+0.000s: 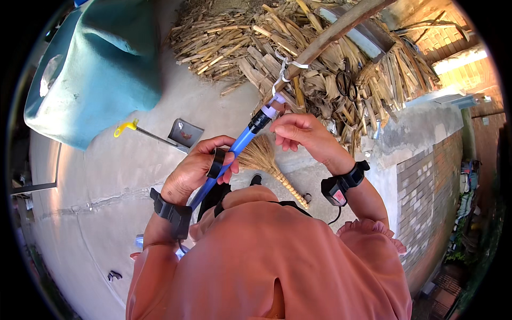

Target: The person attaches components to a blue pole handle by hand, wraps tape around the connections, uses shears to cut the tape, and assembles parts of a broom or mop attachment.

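My left hand (198,169) grips a blue pipe (234,150) and also holds a roll of black tape (216,162) against it. The pipe's upper end, wrapped in black and white tape (265,114), meets a long wooden pole (330,34) that runs up to the right. My right hand (302,134) pinches at that joint, fingers bent at the white wrapping. A white string (281,72) is tied round the pole just above. Both wrists wear black bands.
A heap of dry split cane and husks (298,58) lies behind the pole. A small straw broom (266,160) rests on the concrete floor. A teal cloth-covered bulk (101,64) stands at left, a trowel with yellow handle (160,133) beside it. Brick wall (426,181) at right.
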A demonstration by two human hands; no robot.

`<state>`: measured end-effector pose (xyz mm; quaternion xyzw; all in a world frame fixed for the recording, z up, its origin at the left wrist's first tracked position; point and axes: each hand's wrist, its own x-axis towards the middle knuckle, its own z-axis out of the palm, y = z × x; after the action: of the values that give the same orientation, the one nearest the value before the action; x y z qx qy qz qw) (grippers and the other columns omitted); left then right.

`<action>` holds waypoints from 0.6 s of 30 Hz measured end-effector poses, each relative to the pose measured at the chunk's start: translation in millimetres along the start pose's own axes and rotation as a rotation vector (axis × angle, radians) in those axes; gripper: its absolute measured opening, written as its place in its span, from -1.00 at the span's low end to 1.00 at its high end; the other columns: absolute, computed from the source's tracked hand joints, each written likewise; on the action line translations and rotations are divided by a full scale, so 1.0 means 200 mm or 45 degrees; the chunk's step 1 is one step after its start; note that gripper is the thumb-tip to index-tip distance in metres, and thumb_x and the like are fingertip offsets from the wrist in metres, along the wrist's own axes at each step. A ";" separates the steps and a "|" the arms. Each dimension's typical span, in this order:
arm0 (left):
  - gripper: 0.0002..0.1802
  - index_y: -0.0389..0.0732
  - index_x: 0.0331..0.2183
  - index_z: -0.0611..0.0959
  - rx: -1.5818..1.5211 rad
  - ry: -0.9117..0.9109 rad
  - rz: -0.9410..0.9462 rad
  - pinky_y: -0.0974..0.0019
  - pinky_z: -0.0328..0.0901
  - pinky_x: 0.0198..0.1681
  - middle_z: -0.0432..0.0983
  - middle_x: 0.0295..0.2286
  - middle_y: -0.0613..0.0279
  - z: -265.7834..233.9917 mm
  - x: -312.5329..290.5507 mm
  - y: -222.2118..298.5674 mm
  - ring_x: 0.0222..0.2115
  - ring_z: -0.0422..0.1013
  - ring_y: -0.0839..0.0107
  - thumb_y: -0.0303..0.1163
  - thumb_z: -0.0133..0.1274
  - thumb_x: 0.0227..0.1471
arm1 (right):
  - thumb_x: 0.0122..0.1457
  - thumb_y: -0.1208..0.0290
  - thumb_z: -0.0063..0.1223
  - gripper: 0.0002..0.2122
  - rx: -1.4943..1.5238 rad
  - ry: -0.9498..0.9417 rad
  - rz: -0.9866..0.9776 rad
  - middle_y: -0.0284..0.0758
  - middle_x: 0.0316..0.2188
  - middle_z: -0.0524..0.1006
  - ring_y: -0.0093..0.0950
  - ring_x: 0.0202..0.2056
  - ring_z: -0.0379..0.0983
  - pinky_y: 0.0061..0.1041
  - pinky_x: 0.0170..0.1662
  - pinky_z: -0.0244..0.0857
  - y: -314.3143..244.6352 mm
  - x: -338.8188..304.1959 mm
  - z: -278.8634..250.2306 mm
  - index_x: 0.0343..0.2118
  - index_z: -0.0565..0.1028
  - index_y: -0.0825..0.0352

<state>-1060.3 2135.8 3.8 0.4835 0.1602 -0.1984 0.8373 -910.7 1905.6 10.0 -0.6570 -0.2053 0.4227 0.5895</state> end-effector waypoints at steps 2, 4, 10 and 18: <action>-0.67 -0.30 -0.15 0.49 0.338 -0.023 0.110 0.51 0.27 -0.41 0.47 -0.52 0.27 -0.02 -0.04 0.02 -0.54 0.37 0.55 -0.47 0.00 -0.02 | 0.08 0.31 0.10 -0.78 0.015 0.099 -0.083 -0.46 -0.48 0.47 -0.69 -0.46 0.37 -0.75 -0.49 0.16 -0.03 -0.05 -0.04 -0.27 0.45 0.30; -0.52 -0.26 -0.06 0.47 0.550 -0.025 0.233 0.52 0.28 -0.35 0.49 -0.44 0.32 -0.08 -0.06 -0.01 -0.46 0.37 0.60 -0.61 -0.09 -0.12 | 0.04 0.35 0.15 -0.73 -0.199 0.236 -0.274 -0.44 -0.43 0.47 -0.69 -0.41 0.38 -0.74 -0.43 0.21 -0.13 -0.09 0.05 -0.20 0.44 0.29; -0.42 -0.14 0.00 0.43 0.789 -0.074 0.244 0.50 0.36 -0.45 0.47 -0.34 0.29 -0.13 -0.14 -0.09 -0.35 0.38 0.55 -0.72 -0.18 -0.12 | -0.02 0.41 0.22 -0.65 -0.417 -0.108 -0.378 -0.39 -0.39 0.48 -0.69 -0.36 0.39 -0.69 -0.34 0.29 -0.20 -0.05 0.37 -0.13 0.43 0.28; -0.30 -0.15 0.04 0.37 0.832 0.116 0.700 0.46 0.41 -0.42 0.38 -0.14 0.23 -0.47 -0.40 -0.28 -0.26 0.38 0.43 -0.85 -0.19 -0.21 | 0.05 0.47 0.13 -0.82 -0.271 -0.116 -0.237 -0.44 -0.49 0.48 -0.72 -0.45 0.40 -0.75 -0.43 0.26 -0.13 0.15 0.85 -0.28 0.45 0.38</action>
<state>-1164.0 2207.4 -47.1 0.7563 -0.0092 0.0133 0.6540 -1023.8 2035.8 33.6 -0.6742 -0.3355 0.3713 0.5432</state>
